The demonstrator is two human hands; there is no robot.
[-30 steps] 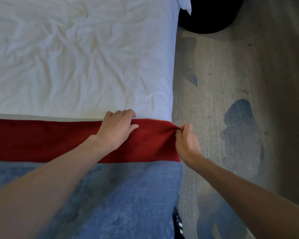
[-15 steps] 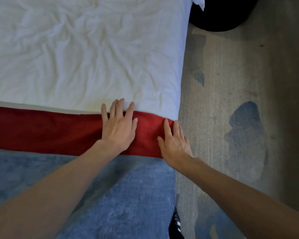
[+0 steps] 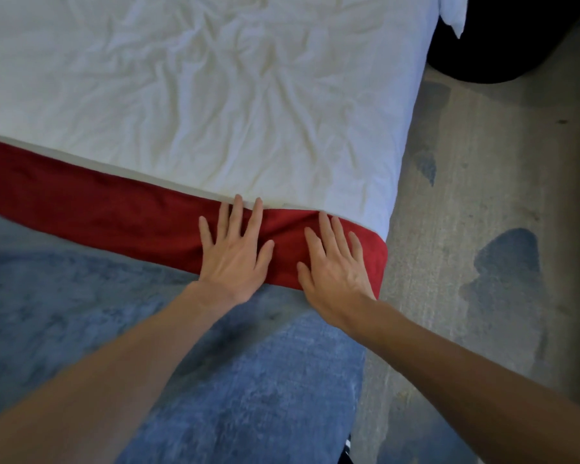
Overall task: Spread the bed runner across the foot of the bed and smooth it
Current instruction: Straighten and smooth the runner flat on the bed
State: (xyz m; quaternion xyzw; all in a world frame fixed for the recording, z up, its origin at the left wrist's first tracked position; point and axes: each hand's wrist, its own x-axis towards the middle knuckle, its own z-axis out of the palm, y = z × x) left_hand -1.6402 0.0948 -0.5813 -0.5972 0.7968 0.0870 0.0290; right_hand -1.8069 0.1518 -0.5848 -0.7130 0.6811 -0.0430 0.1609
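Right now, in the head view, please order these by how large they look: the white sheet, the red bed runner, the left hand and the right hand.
1. white sheet
2. red bed runner
3. left hand and right hand: they look about alike, so I do not rank them.

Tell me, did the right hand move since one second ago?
Yes. The right hand then pinched the red bed runner at the bed's right corner. It has come inward from that corner and lies flat, fingers spread, beside the left hand.

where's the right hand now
In the head view, the right hand lies flat on the red runner near the bed's right edge, just right of the left hand.
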